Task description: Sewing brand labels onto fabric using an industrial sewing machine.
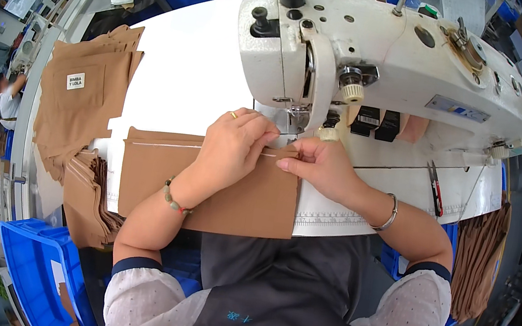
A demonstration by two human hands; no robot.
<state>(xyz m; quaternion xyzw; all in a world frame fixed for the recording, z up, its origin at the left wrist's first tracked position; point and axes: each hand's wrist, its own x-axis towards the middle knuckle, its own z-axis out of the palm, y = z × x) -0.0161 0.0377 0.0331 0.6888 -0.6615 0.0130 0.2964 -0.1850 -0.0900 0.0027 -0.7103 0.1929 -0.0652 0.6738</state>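
Observation:
A flat brown fabric panel (222, 198) lies on the white sewing table, its near edge hanging toward my lap. Along its far edge runs a folded band with a thin white strip. My left hand (235, 142) rests over that band, thumb and fingers pinched together on the fabric. To its right, my right hand (324, 166) pinches the panel's far right corner between thumb and fingers. Both hands sit just in front of the needle area of a white sewing machine (385, 53); the needle tip is too small to make out.
Left on the table are a stack of brown pieces with a white label (72, 114) and folded brown pieces (90, 198). Red-handled scissors (434, 189) lie at right. A blue bin (49, 273) stands lower left; brown fabric strips (477, 263) hang at right. Another person (7, 101) sits far left.

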